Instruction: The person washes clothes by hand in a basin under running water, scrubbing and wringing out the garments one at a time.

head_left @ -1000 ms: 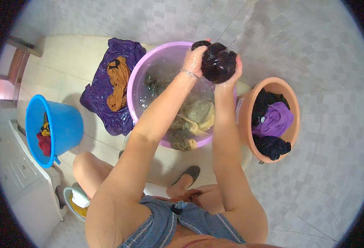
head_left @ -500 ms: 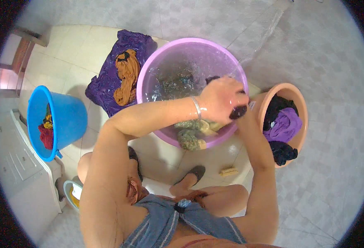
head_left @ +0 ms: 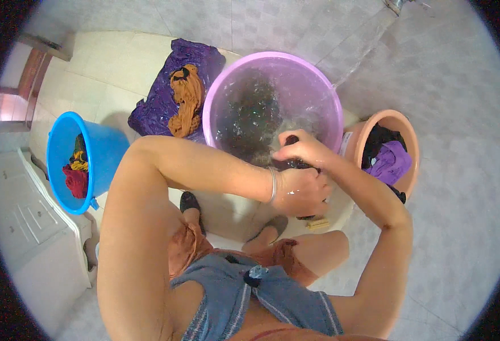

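A dark wet cloth (head_left: pixel 293 163) is gripped in both my hands at the near right side of a pink tub (head_left: pixel 207 116). My left hand (head_left: pixel 302 192), with a bangle at its wrist, is closed around the lower part, knuckles up. Just above it, my right hand (head_left: pixel 309 152) is closed on the upper part, above the tub's near rim. Inside the tub, dark cloth (head_left: pixel 253 108) lies under cloudy, rippling water. My left forearm hides part of the tub's near rim.
A thin water stream (head_left: pixel 363 54) runs to the tub from a tap (head_left: pixel 395 5). Peach bucket (head_left: pixel 357 142) at right and blue bucket (head_left: pixel 108 156) at left hold clothes. Purple cloth (head_left: pixel 156 108) with an orange-brown cloth (head_left: pixel 187 94) lies left. A scrub brush (head_left: pixel 318 224) lies near my foot.
My hands have come nearer to me, and my right hand now shows above my left. The greenish cloth at the tub's near rim is no longer visible.
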